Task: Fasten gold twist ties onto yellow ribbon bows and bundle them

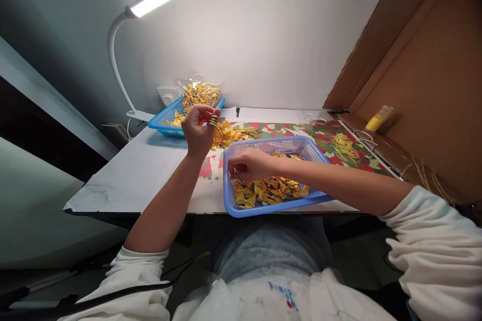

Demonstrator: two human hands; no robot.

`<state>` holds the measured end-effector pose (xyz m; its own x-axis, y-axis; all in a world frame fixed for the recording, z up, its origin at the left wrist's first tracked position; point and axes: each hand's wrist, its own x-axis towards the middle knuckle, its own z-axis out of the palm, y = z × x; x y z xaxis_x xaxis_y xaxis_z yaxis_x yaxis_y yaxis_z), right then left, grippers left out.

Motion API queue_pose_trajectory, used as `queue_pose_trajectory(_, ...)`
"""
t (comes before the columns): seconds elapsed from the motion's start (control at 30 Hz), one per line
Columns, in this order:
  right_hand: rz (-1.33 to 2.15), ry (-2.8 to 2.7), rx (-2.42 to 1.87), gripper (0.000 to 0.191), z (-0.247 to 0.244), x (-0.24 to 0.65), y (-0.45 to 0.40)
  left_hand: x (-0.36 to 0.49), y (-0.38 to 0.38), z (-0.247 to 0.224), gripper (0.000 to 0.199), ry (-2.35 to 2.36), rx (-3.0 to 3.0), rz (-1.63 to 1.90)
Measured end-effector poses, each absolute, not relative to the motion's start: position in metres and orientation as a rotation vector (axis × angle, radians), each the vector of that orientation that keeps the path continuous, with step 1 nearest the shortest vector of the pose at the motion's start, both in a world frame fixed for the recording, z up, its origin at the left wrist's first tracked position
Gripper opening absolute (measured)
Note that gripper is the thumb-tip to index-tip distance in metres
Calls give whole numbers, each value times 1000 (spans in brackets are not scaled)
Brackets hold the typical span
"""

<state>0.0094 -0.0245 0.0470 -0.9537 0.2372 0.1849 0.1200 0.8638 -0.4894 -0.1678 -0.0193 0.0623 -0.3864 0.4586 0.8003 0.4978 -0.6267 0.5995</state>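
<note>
My left hand [200, 128] is raised over the table, closed round a bunch of yellow ribbon bows [223, 135] on gold cords. The bows hang out on the right side of the fist. My right hand [251, 163] reaches into the purple-blue plastic basket [229, 204] near its left wall, with fingers pinched together. What lies between those fingertips is too small to make out. More yellow ribbon bows [269, 189] with cords fill the basket floor below that hand.
Behind my left hand stands a blue basket [171, 130] with a clear bag of bows [201, 94]. A white lamp [113, 45] arches above. At right lie corded bows [342, 148] on the camouflage-patterned cover [278, 130] and a yellow-filled container [379, 118].
</note>
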Motion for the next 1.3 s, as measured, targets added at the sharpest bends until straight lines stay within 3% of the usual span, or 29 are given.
queue_pose_trajectory(0.13,881,-2508,-233,2,61,18,-26,-168,-20,63,29,-1313,-1711,-2238)
queue_pose_trajectory(0.3,1305,-2095,-470,21,83,39,-27,-168,-19,62,24,-1336,-1697,-2243)
queue_pose_trajectory(0.53,1260,-1932,-672,45,77,84,-7,-167,-18,62,25,-1379,-1688,-2294)
queue_pose_trajectory(0.8,887,-2584,-692,22,67,129,-2,-169,-13,57,23,-1337,-1741,-2340)
queue_pose_trajectory(1.0,499,-2904,-702,23,61,112,8,-170,-14,57,32,-1299,-1767,-2403)
queue_pose_trajectory(1.3,444,-2880,-551,12,48,104,10,-170,-15,57,29,-1294,-1780,-2365)
